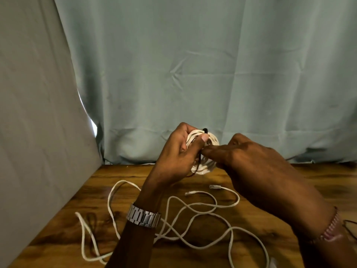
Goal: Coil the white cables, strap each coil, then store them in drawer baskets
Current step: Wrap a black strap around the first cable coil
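My left hand point(176, 153) grips a coil of white cable point(207, 139) held upright above the far part of the wooden table point(251, 248), thumb pressed on the coil's top. A thin black strap point(205, 130) crosses the coil at the top and trails down under my left palm. My right hand point(249, 153) meets the coil from the right, its fingertips pinching at the strap near the coil's middle. A second white cable point(193, 211) lies loose and tangled on the table below my hands, both its clear plugs point(214, 187) pointing left.
A pale green curtain point(212, 74) hangs right behind the table's far edge, and a grey panel point(38, 132) closes off the left side. A thin dark cord point(350, 228) shows at the right edge. I wear a metal watch on the left wrist.
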A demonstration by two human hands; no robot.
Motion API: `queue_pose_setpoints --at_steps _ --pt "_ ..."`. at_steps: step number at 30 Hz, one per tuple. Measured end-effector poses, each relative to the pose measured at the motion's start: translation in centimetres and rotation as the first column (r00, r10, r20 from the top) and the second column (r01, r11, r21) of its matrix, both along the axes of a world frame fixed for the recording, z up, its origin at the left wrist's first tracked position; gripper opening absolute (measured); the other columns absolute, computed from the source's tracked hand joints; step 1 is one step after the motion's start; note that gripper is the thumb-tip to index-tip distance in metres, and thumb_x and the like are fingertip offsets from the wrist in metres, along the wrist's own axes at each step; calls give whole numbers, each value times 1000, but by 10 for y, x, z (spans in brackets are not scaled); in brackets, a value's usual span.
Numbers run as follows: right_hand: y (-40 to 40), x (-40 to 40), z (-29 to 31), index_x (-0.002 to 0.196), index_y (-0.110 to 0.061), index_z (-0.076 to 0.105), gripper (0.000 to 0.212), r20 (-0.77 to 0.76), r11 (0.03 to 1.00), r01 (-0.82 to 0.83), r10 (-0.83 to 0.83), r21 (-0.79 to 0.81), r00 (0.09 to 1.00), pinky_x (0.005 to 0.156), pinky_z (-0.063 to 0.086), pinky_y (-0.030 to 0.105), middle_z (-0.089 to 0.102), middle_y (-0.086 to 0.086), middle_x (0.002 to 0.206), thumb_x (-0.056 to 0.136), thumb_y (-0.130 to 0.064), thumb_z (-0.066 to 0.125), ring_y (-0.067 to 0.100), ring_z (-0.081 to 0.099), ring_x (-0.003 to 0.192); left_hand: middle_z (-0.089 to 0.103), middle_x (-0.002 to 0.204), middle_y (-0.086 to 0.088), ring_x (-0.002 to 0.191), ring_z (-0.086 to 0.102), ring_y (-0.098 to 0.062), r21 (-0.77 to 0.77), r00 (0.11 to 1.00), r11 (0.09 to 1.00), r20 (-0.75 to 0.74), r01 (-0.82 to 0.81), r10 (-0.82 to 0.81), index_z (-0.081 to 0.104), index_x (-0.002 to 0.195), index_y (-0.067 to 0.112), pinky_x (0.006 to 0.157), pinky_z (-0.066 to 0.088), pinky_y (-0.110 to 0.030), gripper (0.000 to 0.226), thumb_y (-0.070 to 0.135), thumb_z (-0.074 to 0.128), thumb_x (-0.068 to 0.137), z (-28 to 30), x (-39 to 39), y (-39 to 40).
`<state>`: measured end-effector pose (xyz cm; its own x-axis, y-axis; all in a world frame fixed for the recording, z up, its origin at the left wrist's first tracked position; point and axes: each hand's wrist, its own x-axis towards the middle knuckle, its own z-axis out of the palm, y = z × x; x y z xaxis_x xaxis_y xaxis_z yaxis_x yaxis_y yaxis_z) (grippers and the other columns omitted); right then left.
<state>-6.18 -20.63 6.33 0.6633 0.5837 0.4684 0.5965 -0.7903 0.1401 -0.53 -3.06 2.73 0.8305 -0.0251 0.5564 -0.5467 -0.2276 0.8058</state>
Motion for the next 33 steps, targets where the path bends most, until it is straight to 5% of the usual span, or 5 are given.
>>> queue_pose_setpoints --at_steps 4,8,14,21,33 --pt "-10 6 4 111 -34 75 28 149 951 -86 42 299 988 64 48 28 71 -3 92 83 -33 76 7 51 75 58 73 6 62 56 -6 20 1000 1000 -11 14 -13 57 100 19 57 47 -21 13 31 60 99 2 -2 2" --pt "-6 20 1 113 -22 71 46 129 858 -74 9 509 992 73 57 32 73 -2 102 72 -39 84 10 63 84 57 74 5 60 58 -5 38 997 997 -30 71 -70 56 105 15 56 47 -20 17 31 58 100 4 -9 -3" --pt "1 34 -4 125 -22 63 54 6 840 -42 46 541 999 86 52 21 71 -4 115 77 -37 82 1 58 94 63 84 -2 65 61 -6 55 995 993 -7 101 -101 56 106 15 58 48 -20 15 29 58 100 6 -12 -6" --pt "5 41 -12 102 -18 66 29 156 825 -117 35 552 987 64 57 28 69 -1 83 80 -36 72 14 64 71 64 87 -2 65 60 -6 83 988 986 34 146 -149 56 104 16 58 47 -20 10 26 57 101 6 -13 -9" --pt "9 50 -19 102 -18 64 21 189 857 -146 58 494 980 60 46 21 67 0 78 84 -20 75 13 56 63 60 80 5 60 57 -3 60 983 981 21 182 -184 46 111 18 55 46 -22 17 25 58 100 5 -17 -12"
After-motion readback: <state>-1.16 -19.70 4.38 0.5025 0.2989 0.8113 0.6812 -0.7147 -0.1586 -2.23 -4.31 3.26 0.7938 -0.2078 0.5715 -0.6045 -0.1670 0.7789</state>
